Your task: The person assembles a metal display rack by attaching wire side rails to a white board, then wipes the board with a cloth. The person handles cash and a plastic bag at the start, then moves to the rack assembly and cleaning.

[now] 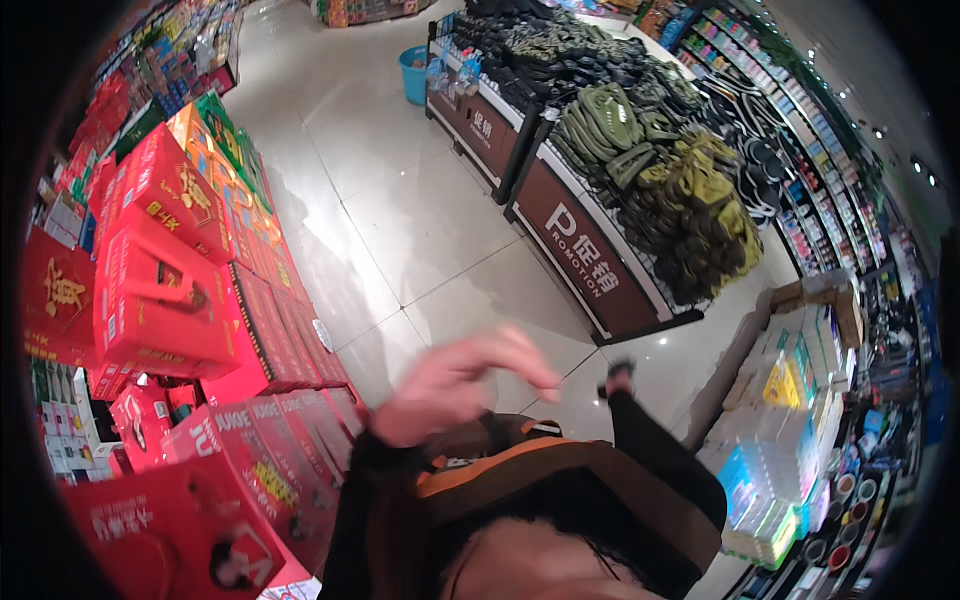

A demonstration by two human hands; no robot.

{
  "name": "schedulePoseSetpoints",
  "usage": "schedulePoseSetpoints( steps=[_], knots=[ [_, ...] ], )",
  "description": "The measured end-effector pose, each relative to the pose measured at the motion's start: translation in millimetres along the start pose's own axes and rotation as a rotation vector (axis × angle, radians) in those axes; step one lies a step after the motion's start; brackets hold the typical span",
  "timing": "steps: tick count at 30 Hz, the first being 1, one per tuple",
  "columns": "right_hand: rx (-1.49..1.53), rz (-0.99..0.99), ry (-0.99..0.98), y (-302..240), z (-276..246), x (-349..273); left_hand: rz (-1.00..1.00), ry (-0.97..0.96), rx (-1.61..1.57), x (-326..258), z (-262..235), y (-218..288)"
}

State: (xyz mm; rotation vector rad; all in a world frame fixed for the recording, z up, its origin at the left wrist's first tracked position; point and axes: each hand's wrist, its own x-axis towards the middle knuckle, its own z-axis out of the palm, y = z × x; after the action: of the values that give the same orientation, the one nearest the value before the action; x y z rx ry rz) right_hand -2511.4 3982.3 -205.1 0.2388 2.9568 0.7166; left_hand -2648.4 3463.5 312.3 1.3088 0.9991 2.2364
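Note:
My left hand (465,385) is raised in front of my body, its dark sleeve (375,470) entering from below. Motion blurs the hand slightly. Its fingers are loosely bent, with a gap below them, and I see nothing held. The hand appears apart from everything around it; nearest are the stacked red gift boxes (290,440) on the left. A brown bag or garment with an orange band (530,465) lies across my front, just below the hand. My right hand does not show. A black-clothed leg (640,430) with a dark shoe (612,380) reaches forward on the floor.
Red handled cartons (165,310) pile up along the left. Ahead stand brown-panelled display tables (580,245) heaped with green, yellow and dark footwear (660,170). A blue bucket (413,75) is beside the far table. Wrapped stacked packages (775,440) and shelves line the right. Pale tiles (385,230) run between.

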Motion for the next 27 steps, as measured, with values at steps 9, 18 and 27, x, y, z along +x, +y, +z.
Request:
schedulePoseSetpoints(
  steps=[9, 18, 27],
  knots=[
    [1.129, 0.153, 0.346, -59, -263, 579, 0.777, -0.360, 0.822, 197, -292, 91],
    [1.356, 0.749, -0.078, -213, -170, 671, 0.937, -0.503, 0.670, 378, -608, 104],
    [1.136, 1.033, -0.171, -390, -236, 938, 0.800, -0.249, -0.012, 408, -997, 138]
  ],
)
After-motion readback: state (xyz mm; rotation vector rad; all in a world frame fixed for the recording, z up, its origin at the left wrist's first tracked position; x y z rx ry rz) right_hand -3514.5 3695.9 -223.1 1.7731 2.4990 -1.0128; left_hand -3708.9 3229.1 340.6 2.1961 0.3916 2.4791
